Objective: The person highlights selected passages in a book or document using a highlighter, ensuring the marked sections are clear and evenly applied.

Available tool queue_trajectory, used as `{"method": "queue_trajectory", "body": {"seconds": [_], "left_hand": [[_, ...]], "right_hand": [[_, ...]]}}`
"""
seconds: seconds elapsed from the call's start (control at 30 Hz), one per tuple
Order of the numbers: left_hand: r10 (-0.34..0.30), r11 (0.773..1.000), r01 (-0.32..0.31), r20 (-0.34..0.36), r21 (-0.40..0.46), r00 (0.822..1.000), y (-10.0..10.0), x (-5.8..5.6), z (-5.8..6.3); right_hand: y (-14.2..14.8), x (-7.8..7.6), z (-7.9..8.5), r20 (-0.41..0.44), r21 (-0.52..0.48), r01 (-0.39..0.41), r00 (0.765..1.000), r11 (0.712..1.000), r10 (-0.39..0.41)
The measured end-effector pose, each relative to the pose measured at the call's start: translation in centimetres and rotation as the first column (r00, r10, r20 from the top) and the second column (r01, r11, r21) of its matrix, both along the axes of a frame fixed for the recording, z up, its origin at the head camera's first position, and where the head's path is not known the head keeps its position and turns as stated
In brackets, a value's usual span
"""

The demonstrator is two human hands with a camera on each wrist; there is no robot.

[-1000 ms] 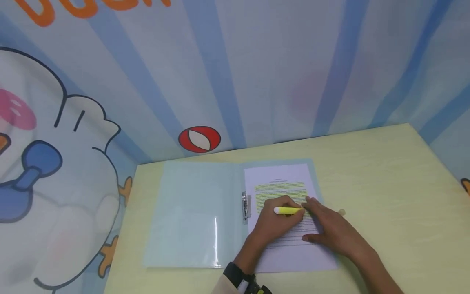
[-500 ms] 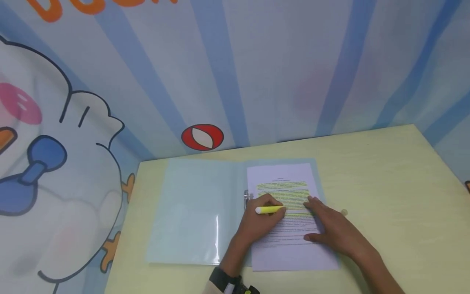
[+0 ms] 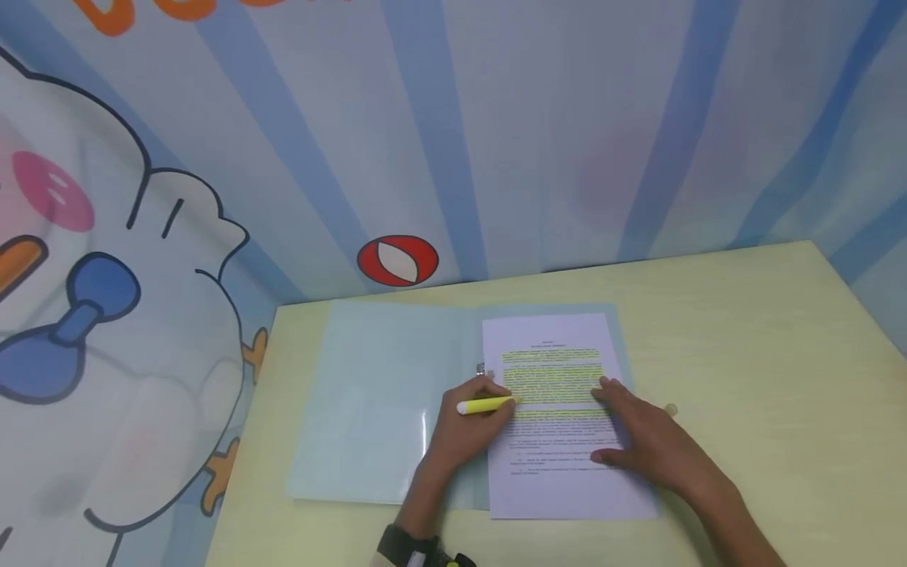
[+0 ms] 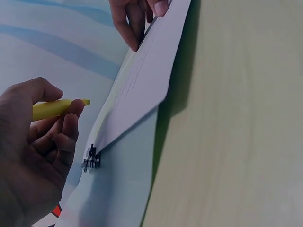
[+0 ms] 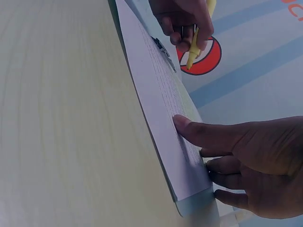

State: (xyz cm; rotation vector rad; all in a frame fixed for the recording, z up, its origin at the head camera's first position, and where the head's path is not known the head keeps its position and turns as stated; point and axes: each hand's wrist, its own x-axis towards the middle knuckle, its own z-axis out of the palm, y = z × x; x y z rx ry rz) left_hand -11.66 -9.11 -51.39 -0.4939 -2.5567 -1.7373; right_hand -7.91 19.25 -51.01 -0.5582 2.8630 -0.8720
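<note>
Yellow highlighter pinched in left hand, printed sheet partly under right hand

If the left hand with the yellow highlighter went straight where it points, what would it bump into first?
Probably the right hand, resting on the paper across from the left hand and its yellow highlighter. Depth is unclear, though: if the highlighter dipped, it might touch the paper first.

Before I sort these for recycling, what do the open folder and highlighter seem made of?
Folder: likely glossy plastic; a bright reflected streak shows on its left cover. Highlighter: probably smooth plastic, judging by its even yellow barrel.
</note>
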Motion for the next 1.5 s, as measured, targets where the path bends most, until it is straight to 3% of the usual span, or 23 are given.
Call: {"method": "queue_trajectory", "body": {"seconds": [0.5, 0.83, 1.5], "left_hand": [[0.008, 0.998, -0.006, 0.031, -0.061, 0.999, -2.3, 1.1, -0.8], [0.043, 0.996, -0.034, 0.111, -0.079, 0.993, -2.3, 1.7, -1.1], [0.095, 0.992, -0.084, 0.112, -0.095, 0.989, -2.0, 1.7, -1.9]], "right_hand": [[-0.3, 0.6, -0.3, 0.017, -0.033, 0.025, 1.0, 0.999, -0.025], [-0.1, 0.4, -0.7, 0.015, -0.009, 0.025, 1.0, 1.0, -0.025], [0.1, 0.1, -0.3, 0.008, -0.015, 0.024, 1.0, 1.0, -0.024]]}}
